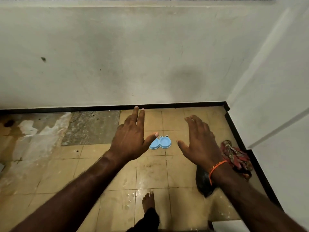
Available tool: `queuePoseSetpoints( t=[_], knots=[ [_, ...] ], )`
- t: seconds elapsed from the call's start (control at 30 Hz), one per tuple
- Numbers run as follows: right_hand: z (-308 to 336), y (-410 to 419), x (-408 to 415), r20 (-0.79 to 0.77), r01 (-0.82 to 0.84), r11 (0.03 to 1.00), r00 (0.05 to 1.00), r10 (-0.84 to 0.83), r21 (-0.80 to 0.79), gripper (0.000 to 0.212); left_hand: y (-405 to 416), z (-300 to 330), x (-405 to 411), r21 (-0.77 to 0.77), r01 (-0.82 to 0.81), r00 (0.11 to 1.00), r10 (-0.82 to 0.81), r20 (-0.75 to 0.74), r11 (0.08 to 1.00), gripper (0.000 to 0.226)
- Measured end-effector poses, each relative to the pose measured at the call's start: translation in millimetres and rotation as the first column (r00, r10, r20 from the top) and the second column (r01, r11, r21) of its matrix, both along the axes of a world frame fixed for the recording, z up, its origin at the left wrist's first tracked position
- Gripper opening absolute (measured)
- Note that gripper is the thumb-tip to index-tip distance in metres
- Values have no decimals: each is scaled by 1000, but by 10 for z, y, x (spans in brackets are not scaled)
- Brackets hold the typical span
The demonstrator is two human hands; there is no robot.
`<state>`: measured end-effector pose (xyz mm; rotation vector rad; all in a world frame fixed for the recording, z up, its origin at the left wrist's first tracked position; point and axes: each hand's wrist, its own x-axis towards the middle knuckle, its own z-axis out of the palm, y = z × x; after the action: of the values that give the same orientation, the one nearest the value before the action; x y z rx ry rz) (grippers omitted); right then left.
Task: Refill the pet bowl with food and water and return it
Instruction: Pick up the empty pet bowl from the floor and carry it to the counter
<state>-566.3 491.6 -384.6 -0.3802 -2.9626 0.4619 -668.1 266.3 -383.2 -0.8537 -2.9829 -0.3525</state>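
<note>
A small light-blue double pet bowl [163,142] with frog eyes lies on the tan tiled floor [150,173] near the wall. Both its cups look empty. My left hand [130,138] is held out above the floor with straight, spread fingers, its thumb overlapping the bowl's left cup in the view. My right hand [199,139] hangs to the right of the bowl, fingers straight, holding nothing. An orange thread band circles the right wrist. Both hands are high above the bowl, not touching it.
A white wall [133,56] with a black skirting closes the far side and the right corner. A red patterned cloth [235,156] and a black bag [204,183] lie at the right. The floor at left is patched and rough; wet spots show near my bare foot [148,200].
</note>
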Motion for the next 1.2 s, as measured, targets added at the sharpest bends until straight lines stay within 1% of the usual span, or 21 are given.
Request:
queuePoseSetpoints(
  t=[0.13, 0.27, 0.4, 0.5, 0.67, 0.77, 0.83, 0.97, 1.07, 1.2],
  knots=[
    [-414, 193, -671, 89, 13, 999, 996, -9, -46, 82, 308, -374, -755, -54, 19, 995, -13, 99, 998, 101],
    [-820, 422, -1236, 149, 16, 997, 989, -5, -74, 82, 578, -777, -1321, -74, 30, 988, -19, 153, 997, 94],
    [-1351, 736, -1793, 212, -22, 995, 976, 42, -96, 82, 824, -1371, -1751, -117, 14, 976, 12, 218, 993, 93],
    [-1890, 992, -2153, 261, -37, 992, 963, 69, -125, 82, 972, -1907, -1970, -137, -17, 961, 54, 270, 990, 95],
    [-3093, 1309, -2598, 317, -32, 982, 944, 90, -184, 85, 1186, -3074, -2285, -187, -55, 930, 119, 348, 981, 99],
    [-3984, 1412, -2811, 354, -30, 978, 929, 104, -209, 87, 1274, -3926, -2465, -207, -57, 907, 138, 398, 977, 101],
    [-4602, 1456, -2944, 383, -58, 978, 914, 133, -202, 88, 1300, -4511, -2605, -231, -59, 894, 155, 420, 971, 102],
    [-5851, 1513, -3138, 507, -69, 980, 848, 155, -185, 96, 1315, -5754, -2841, -278, -42, 863, 176, 475, 960, 106],
    [-6597, 1552, -3255, 568, -86, 985, 808, 158, -152, 99, 1356, -6494, -2991, -280, -13, 848, 159, 506, 960, 109],
    [-7393, 1587, -3489, 598, -90, 987, 786, 155, -137, 100, 1420, -7291, -3222, -271, -7, 825, 159, 542, 963, 115]
  ],
)
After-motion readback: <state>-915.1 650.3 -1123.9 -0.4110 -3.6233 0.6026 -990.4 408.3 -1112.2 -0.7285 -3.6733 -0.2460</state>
